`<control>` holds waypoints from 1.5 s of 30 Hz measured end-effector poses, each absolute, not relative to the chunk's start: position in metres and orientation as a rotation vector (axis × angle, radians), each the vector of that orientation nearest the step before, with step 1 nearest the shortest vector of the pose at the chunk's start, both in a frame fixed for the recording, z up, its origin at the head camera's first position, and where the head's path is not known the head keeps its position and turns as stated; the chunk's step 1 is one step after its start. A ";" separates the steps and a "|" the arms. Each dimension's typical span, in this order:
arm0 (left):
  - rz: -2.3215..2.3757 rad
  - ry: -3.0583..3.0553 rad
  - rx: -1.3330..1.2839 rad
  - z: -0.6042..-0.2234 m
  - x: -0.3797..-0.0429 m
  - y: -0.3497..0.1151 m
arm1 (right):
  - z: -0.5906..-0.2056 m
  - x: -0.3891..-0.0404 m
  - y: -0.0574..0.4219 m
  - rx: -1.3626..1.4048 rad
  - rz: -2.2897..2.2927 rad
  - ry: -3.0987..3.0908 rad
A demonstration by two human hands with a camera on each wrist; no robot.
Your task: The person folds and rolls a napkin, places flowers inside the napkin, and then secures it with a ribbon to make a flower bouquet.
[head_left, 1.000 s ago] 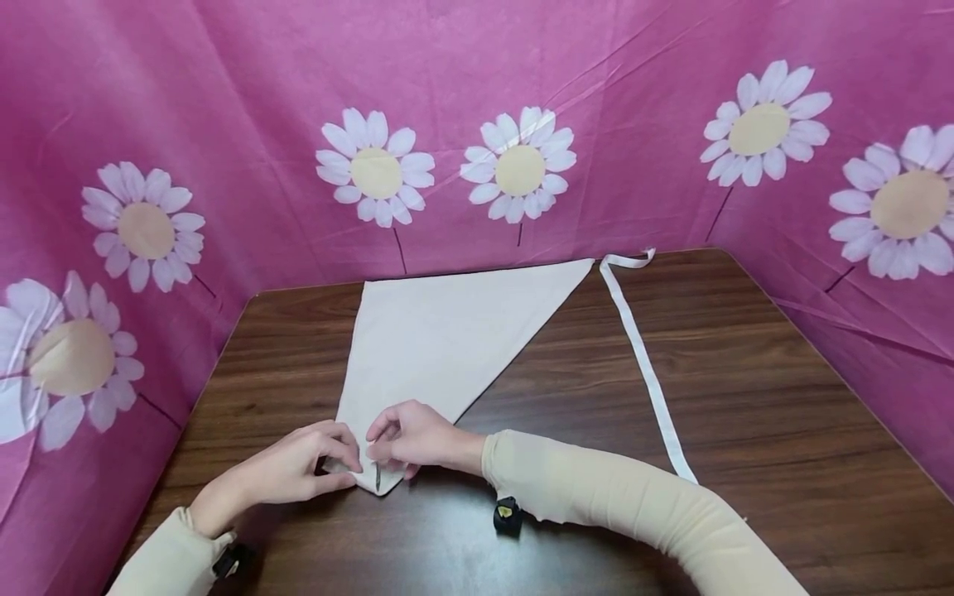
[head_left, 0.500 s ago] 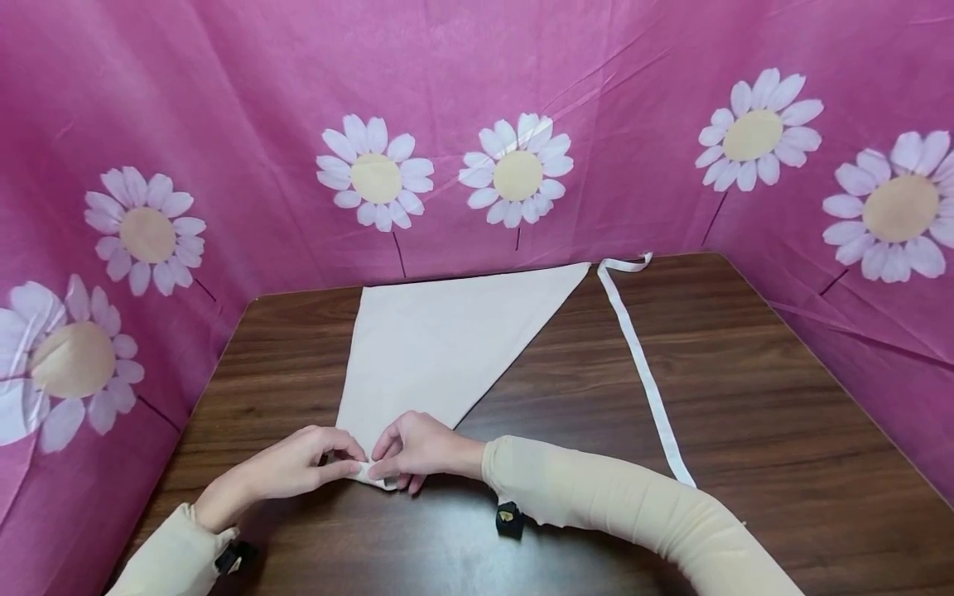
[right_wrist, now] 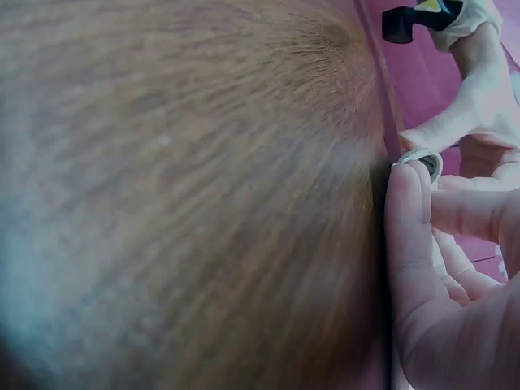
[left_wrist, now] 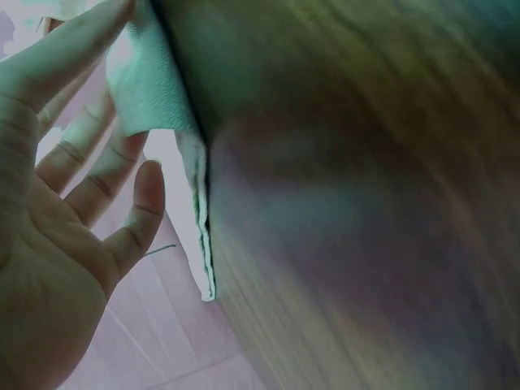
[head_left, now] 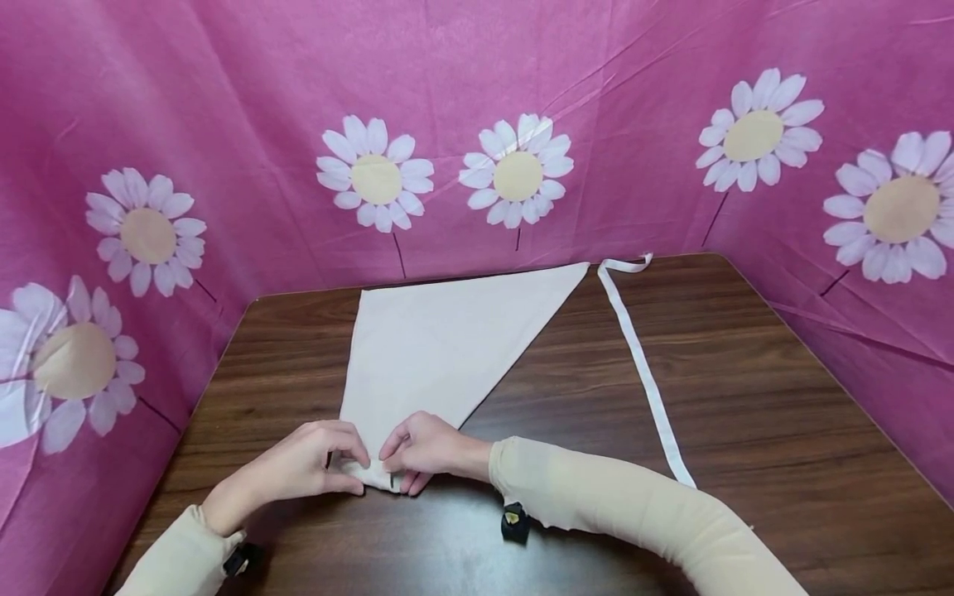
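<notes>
"What's on the bench [head_left: 745, 397]?"

"Cream cloth [head_left: 440, 348], laid left of centre; left hand [head_left: 309, 459] and right hand [head_left: 428, 447] each pinch its turned-up near end [head_left: 378, 474]"

"Doing that well?"

"I'd roll it evenly and snugly; the left wrist view shows stacked layers [left_wrist: 201, 219] that the head view hides"

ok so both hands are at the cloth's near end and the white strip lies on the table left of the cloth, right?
Not quite: in the head view the white strip lies right of the cloth, not left. The left hand and right hand are indeed at the cloth's near end, and the strip is on the table.
</notes>
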State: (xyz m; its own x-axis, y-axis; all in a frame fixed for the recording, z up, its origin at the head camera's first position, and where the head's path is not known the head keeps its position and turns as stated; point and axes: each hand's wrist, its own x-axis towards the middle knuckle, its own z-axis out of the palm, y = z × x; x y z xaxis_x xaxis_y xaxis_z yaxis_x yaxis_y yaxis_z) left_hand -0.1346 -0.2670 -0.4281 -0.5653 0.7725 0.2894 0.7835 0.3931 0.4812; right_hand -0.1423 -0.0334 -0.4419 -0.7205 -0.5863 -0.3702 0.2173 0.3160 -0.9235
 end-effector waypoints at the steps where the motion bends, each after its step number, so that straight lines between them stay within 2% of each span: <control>1: -0.903 -2.612 -1.455 -0.429 -0.134 -0.266 | -0.442 -0.142 -0.033 -0.320 -1.487 1.882; 17: -0.827 -2.620 -1.498 -0.432 -0.134 -0.258 | -0.441 -0.138 -0.026 -0.258 -1.542 1.801; 30: -0.925 -2.756 -1.457 -0.431 -0.135 -0.253 | -0.428 -0.133 -0.018 -0.627 -1.227 2.169; 45: -1.015 -2.767 -1.462 -0.426 -0.139 -0.256 | -0.430 -0.137 -0.012 -0.522 -1.244 2.111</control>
State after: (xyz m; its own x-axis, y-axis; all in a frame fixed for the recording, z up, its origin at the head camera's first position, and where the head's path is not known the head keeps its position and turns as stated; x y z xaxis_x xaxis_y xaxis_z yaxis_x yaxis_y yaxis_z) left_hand -0.1392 -0.2562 -0.4258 -0.5960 0.7892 0.1484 0.6980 0.4177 0.5816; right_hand -0.1368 -0.0118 -0.4300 -0.7259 -0.6119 -0.3141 -0.0216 0.4768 -0.8788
